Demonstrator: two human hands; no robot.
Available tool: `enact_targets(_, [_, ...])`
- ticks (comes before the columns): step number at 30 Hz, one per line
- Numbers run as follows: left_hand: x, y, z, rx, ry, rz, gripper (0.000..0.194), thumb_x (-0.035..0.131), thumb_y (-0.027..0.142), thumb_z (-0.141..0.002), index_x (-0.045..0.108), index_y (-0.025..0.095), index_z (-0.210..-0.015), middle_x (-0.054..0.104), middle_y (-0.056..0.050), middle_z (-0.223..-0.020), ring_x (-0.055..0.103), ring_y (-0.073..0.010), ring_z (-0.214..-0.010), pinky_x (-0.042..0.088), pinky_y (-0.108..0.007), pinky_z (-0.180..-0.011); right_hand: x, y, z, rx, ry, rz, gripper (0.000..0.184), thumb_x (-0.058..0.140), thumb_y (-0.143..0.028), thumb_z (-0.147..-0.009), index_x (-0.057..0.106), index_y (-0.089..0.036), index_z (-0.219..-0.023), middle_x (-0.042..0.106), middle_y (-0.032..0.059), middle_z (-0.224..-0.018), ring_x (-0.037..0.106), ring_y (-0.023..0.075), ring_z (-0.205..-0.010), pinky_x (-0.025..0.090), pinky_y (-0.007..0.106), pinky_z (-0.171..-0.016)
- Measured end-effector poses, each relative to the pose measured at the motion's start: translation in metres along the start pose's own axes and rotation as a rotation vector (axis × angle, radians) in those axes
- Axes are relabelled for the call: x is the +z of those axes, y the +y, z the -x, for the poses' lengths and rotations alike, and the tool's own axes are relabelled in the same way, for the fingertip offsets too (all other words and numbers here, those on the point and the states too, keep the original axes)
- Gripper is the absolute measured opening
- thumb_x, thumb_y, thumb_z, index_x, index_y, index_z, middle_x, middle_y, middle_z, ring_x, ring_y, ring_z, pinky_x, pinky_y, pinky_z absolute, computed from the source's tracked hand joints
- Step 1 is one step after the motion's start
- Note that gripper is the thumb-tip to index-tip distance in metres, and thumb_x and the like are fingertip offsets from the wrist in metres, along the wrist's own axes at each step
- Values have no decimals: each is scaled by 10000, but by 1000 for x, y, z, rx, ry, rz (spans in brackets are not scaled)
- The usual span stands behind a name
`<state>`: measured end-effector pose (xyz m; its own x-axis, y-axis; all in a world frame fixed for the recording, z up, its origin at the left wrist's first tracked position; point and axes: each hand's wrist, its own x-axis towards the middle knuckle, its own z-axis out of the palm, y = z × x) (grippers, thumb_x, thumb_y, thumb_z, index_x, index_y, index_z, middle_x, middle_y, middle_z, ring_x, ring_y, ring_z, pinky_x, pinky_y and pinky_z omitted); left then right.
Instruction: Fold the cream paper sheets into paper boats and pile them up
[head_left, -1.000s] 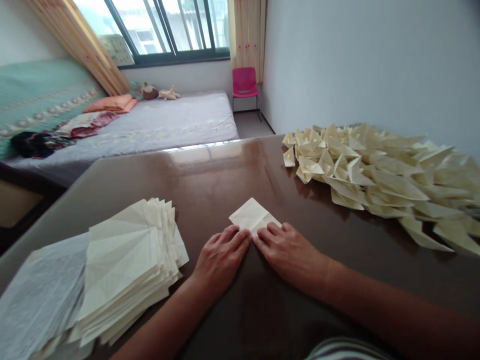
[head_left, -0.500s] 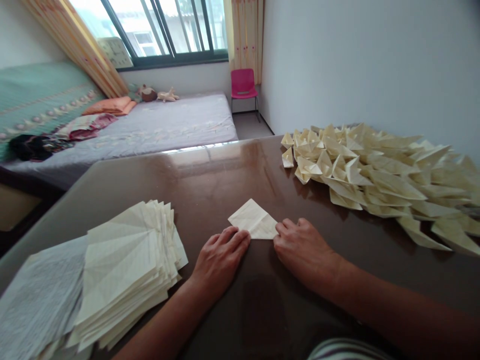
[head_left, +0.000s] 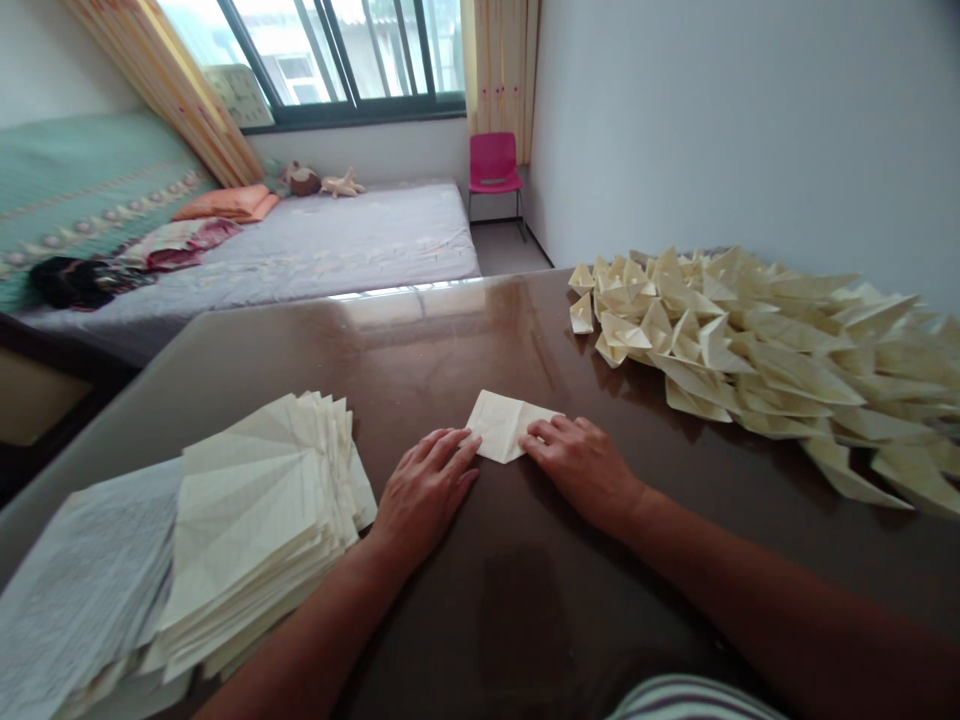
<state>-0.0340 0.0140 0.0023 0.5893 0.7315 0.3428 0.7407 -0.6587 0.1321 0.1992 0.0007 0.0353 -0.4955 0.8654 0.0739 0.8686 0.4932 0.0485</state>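
Note:
A small piece of folded cream paper (head_left: 497, 425) lies on the brown table (head_left: 420, 350) between my hands, with a crease running down its middle. At its left edge, the fingertips of my left hand (head_left: 429, 482) close on the corner, thumb kept low. My right hand (head_left: 581, 462) has its fingers curled over the paper's right part and covers some of it. To the left of my left hand sits a stack of creased cream sheets (head_left: 247, 500). Beside that stack are greyish printed sheets (head_left: 97, 570).
A large heap of folded paper boats (head_left: 780, 350) spreads over the table's right side, near the white wall (head_left: 735, 130). Past the far table edge are a bed (head_left: 375, 230) and a pink chair (head_left: 493, 165), below a window (head_left: 360, 60).
The paper has turned from a diamond pose to a flatter, wider one with its crease now upright. Both hands have shifted slightly up and left along with it.

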Motion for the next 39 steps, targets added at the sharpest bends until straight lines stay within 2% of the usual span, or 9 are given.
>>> enact_targets(4, [1, 3, 0, -39, -31, 79, 453, 536, 305, -908, 461, 241, -1350, 462, -92, -1407, 495, -254, -1216, 458, -444, -1009, 16, 16, -6, -20, 100, -113, 228, 504, -162, -917, 644, -203, -1092, 654, 76, -1119, 537, 215, -1012, 411, 335, -859])
enact_targets(8, [-1, 5, -1, -123, -14, 327, 499, 568, 237, -879, 436, 255, -1359, 332, -93, -1482, 559, -188, -1138, 497, -373, -982, 28, 22, -8, -28, 186, -296, 254, 456, -134, -927, 660, -196, -1067, 657, 57, -1137, 521, 189, -1029, 413, 325, -929])
enact_targets(11, [-2, 3, -2, -107, 8, 399, 478, 559, 201, -879, 452, 249, -1343, 348, -93, -1467, 562, -172, -1135, 504, -344, -976, 29, 21, -8, -52, 218, -381, 233, 467, -165, -929, 662, -196, -1053, 660, 55, -1132, 523, 186, -1046, 413, 335, -941])
enact_targets(17, [-4, 4, -1, 60, -64, -20, 252, 510, 224, -920, 607, 153, -1142, 624, -101, -1185, 555, -238, -1126, 498, -400, -971, 32, 16, -8, -144, 228, -406, 217, 511, -228, -922, 642, -222, -1094, 653, 53, -1156, 511, 198, -1127, 393, 375, -961])
enact_targets(21, [-16, 18, -1, 79, -284, -261, 281, 516, 85, -876, 614, 101, -1139, 621, -140, -1207, 571, -258, -1127, 534, -358, -893, 37, 16, -10, -160, 241, -395, 221, 525, -197, -907, 637, -221, -1096, 652, 50, -1155, 520, 205, -1115, 400, 375, -952])
enact_targets(24, [-23, 27, -2, 72, -356, -332, 334, 504, 31, -848, 601, 64, -1166, 627, -164, -1183, 587, -263, -1102, 545, -348, -850, 37, 15, -10, -160, 243, -375, 225, 522, -184, -904, 635, -221, -1095, 650, 54, -1156, 519, 212, -1111, 408, 376, -935])
enact_targets(28, [-24, 27, -4, 79, -317, -375, 273, 504, 33, -846, 630, 84, -1082, 662, -131, -1080, 622, -253, -995, 547, -333, -741, 35, 13, -10, -146, 237, -356, 217, 512, -189, -908, 634, -218, -1085, 648, 56, -1153, 513, 219, -1112, 400, 376, -928])
enact_targets(35, [-21, 28, -5, 106, -23, -245, 102, 495, 151, -886, 588, 180, -857, 657, -29, -898, 609, -204, -927, 471, -335, -784, 26, 5, -6, -152, 216, -415, 326, 604, -402, -860, 613, -214, -1125, 644, 65, -1167, 498, 241, -1125, 355, 386, -917])
enact_targets(39, [-22, 36, -4, 73, -83, -116, 131, 476, 194, -892, 555, 196, -788, 620, -5, -774, 587, -175, -789, 425, -292, -680, 20, 2, -3, -196, 185, -415, 133, 569, -318, -898, 673, -245, -936, 681, 21, -1063, 528, 203, -1033, 318, 372, -868])
